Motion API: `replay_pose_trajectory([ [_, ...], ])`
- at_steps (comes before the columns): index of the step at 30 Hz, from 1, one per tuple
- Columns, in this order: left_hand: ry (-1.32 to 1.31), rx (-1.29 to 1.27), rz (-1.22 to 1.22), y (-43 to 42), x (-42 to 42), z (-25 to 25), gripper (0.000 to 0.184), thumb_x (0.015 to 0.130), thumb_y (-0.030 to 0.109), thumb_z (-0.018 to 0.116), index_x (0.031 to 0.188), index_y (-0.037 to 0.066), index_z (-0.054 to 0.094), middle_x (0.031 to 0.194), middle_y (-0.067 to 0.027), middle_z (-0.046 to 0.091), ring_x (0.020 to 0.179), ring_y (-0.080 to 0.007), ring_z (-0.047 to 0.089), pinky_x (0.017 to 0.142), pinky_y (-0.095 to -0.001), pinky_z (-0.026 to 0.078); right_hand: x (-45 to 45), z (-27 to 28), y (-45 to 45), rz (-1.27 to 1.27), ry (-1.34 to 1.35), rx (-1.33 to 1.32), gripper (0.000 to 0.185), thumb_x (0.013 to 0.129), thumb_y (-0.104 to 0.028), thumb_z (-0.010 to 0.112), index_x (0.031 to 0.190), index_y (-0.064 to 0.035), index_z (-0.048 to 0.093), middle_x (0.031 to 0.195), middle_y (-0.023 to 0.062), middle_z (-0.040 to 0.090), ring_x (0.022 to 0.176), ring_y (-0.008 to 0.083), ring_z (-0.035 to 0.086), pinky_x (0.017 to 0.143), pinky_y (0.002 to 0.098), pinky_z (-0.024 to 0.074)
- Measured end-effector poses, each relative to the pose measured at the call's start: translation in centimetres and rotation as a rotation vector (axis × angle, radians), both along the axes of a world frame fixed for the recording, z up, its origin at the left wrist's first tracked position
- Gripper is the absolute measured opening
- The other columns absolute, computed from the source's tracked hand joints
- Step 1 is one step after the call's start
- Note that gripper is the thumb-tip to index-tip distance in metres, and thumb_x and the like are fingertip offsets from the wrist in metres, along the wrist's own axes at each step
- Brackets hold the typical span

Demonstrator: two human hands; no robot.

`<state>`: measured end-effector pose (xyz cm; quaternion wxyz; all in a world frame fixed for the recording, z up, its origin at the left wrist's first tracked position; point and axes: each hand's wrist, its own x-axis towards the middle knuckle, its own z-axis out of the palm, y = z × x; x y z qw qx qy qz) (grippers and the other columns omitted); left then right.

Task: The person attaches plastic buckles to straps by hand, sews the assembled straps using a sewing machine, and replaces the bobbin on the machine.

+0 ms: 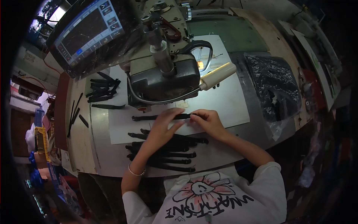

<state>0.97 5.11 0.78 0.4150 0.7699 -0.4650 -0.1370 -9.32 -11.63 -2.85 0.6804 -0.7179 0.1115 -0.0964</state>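
Observation:
A long black fabric strap [182, 116] lies crosswise on the white sheet below the machine head. My right hand [209, 122] pinches its right end between thumb and fingers. Over the middle of the strap is my left hand [166, 122], its thumb and fingers stretched apart; whether its palm touches the strap is hidden. A small pale tag [182, 104] sits just above the strap, near my left fingertips. Nearer my body, under my left forearm, several similar black straps [175, 155] lie in a loose row.
A sewing machine head [166, 80] overhangs the work, with a lit lamp [220, 75] at its right. The screen [89, 31] stands upper left. More black straps [102, 87] are piled left. A plastic-wrapped black bundle [274, 86] lies right, on the metal table [238, 136].

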Motion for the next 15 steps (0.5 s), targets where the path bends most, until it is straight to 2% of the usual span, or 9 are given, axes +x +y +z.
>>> replay_pose_trajectory([
  [1,0.016,-0.014,-0.048,-1.5,-0.3,-0.4,0.025,0.079,0.019,0.063,0.099,0.004,0.058,0.097,-0.0128,0.06,0.091,-0.0271,0.057,0.083,-0.0372,0.04,-0.2,0.1,0.1,-0.01,-0.025,-0.01,0.017,0.084,-0.013,0.059,0.085,0.0029,0.064,0.068,0.0046,0.062,0.061,0.0045,0.052,0.055,0.0201,0.0416],
  [3,0.189,0.03,-0.01,-3.1,-0.2,-1.8,0.022,0.076,0.02,0.066,0.089,0.003,0.059,0.079,-0.0095,0.062,0.07,-0.025,0.059,0.078,-0.0347,0.041,-0.5,0.5,-0.5,-0.01,-0.013,-0.082,0.019,0.084,-0.015,0.058,0.083,0.003,0.063,0.066,0.0068,0.061,0.059,0.007,0.054,0.054,0.0219,0.0422],
  [5,0.206,0.101,-0.007,-3.3,-0.1,-1.9,0.022,0.074,0.021,0.067,0.084,0.004,0.058,0.072,-0.0079,0.06,0.059,-0.0244,0.057,0.074,-0.0328,0.041,-0.9,0.9,-1.7,-0.003,-0.032,-0.132,0.019,0.084,-0.017,0.059,0.082,0.0019,0.063,0.065,0.0078,0.061,0.057,0.0092,0.055,0.054,0.0236,0.0428],
  [6,0.214,0.138,-0.006,-3.4,0.0,-1.9,0.022,0.073,0.022,0.068,0.082,0.004,0.058,0.068,-0.0071,0.06,0.053,-0.0242,0.055,0.072,-0.0319,0.041,-0.7,1.1,-2.8,-0.05,0.013,-0.24,0.02,0.084,-0.018,0.059,0.082,0.0008,0.063,0.066,0.0082,0.062,0.056,0.0115,0.056,0.054,0.0249,0.0436],
  [9,0.131,0.194,-0.003,-3.3,-0.2,-2.2,0.021,0.073,0.018,0.069,0.08,0.001,0.059,0.073,-0.0095,0.06,0.067,-0.0221,0.057,0.062,-0.0289,0.043,1.3,1.1,-6.6,-0.335,0.016,-0.616,0.021,0.081,-0.023,0.062,0.076,-0.0026,0.058,0.062,0.0087,0.057,0.053,0.0217,0.056,0.053,0.0326,0.0436],
  [12,-0.097,-0.005,-0.022,-3.4,-0.2,-3.2,0.018,0.072,0.017,0.07,0.079,0.002,0.061,0.074,-0.0083,0.06,0.066,-0.0219,0.056,0.063,-0.0297,0.043,2.9,0.5,-8.4,-0.392,0.119,-0.908,0.019,0.078,-0.021,0.064,0.079,-0.0035,0.057,0.066,0.0088,0.058,0.06,0.0242,0.057,0.057,0.0369,0.0441],
  [14,-0.123,0.03,-0.001,-3.2,-0.3,-3.2,0.014,0.074,0.019,0.067,0.081,0.007,0.062,0.076,-0.0043,0.059,0.074,-0.021,0.055,0.069,-0.0313,0.041,3.7,-1.0,-8.5,-0.397,0.145,-1.047,0.02,0.075,-0.02,0.066,0.081,-0.0036,0.057,0.07,0.0091,0.059,0.065,0.0243,0.058,0.06,0.0386,0.0449],
  [15,-0.134,0.05,0.011,-3.1,-0.3,-3.1,0.012,0.075,0.02,0.066,0.081,0.01,0.063,0.077,-0.0023,0.058,0.077,-0.0205,0.054,0.072,-0.0321,0.039,3.7,-0.8,-8.5,-0.368,0.134,-1.028,0.018,0.075,-0.018,0.066,0.08,-0.0041,0.056,0.071,0.0087,0.06,0.066,0.0239,0.058,0.06,0.0382,0.0453],
])
